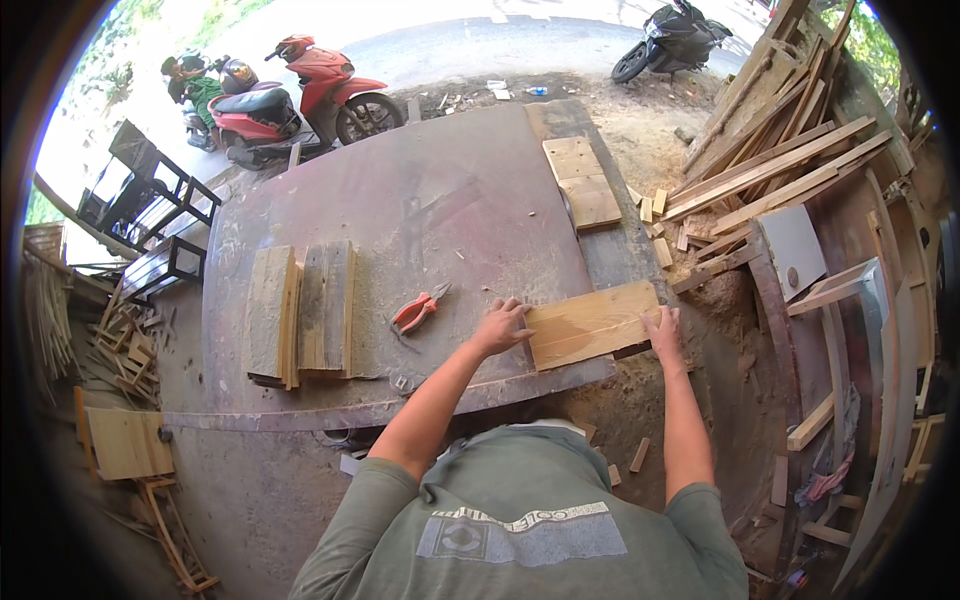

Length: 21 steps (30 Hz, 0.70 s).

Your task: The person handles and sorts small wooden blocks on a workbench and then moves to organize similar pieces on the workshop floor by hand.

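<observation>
A: What's closest to the person?

B: Both forearms reach up from the lower edge. The left hand (503,326) lies flat, fingers spread, pressing on the left end of a pale wooden board (592,324). The right hand (665,333) rests on the board's right end, fingers curled over its edge. Neither hand closes around it; they only press and steady it.

A: Where does the board lie?

B: Near the front right edge of a big, worn reddish-brown table (400,200), its right end sticking out past the tabletop.

A: Anything beside the hands?

B: Red-handled pliers (420,309) lie just left of the left hand, apart from it. Further left, two stacks of weathered planks (300,312) sit side by side.

A: And farther out?

B: Two more light boards (582,183) rest toward the far right of the table. To the right, a heap of timber offcuts (770,165) leans and lies on the sawdusty ground. Beyond the table stand a red scooter (300,95) and, farther right, a black motorcycle (675,38) by the road.
</observation>
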{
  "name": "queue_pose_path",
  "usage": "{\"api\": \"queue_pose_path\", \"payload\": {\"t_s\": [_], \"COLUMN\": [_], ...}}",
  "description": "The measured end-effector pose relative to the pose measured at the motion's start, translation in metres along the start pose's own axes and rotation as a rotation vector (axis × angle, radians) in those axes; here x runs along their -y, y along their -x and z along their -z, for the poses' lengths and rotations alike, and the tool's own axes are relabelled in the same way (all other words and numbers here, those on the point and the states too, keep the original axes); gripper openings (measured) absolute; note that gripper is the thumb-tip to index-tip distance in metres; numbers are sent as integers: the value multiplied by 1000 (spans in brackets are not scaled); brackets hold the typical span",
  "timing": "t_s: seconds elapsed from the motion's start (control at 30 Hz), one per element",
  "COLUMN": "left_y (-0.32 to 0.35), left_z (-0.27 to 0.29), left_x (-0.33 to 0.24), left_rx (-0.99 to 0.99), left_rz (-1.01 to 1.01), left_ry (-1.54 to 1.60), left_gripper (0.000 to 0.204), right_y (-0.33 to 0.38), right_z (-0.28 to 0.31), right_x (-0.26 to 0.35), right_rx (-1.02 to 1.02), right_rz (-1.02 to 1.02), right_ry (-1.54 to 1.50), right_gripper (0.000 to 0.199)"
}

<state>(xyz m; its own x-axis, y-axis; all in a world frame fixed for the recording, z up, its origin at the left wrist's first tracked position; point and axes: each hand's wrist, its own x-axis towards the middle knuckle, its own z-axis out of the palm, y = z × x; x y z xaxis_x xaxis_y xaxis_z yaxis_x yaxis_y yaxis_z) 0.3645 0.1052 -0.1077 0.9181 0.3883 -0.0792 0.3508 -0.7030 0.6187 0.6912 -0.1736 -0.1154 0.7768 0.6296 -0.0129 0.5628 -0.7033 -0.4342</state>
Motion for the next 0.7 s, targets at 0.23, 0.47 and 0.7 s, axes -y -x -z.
{"api": "queue_pose_path", "payload": {"t_s": [0.23, 0.47, 0.7], "left_y": [16, 38, 205], "left_z": [11, 9, 56], "left_x": [-7, -3, -7], "left_rx": [-27, -91, -511], "left_rz": [63, 109, 257], "left_ry": [-46, -67, -56], "left_gripper": [60, 73, 86], "right_y": [9, 16, 125], "right_z": [-4, 0, -33], "right_x": [10, 34, 152], "right_rx": [-22, -30, 59], "right_rz": [24, 75, 846], "right_ry": [69, 176, 252], "right_gripper": [61, 78, 122]}}
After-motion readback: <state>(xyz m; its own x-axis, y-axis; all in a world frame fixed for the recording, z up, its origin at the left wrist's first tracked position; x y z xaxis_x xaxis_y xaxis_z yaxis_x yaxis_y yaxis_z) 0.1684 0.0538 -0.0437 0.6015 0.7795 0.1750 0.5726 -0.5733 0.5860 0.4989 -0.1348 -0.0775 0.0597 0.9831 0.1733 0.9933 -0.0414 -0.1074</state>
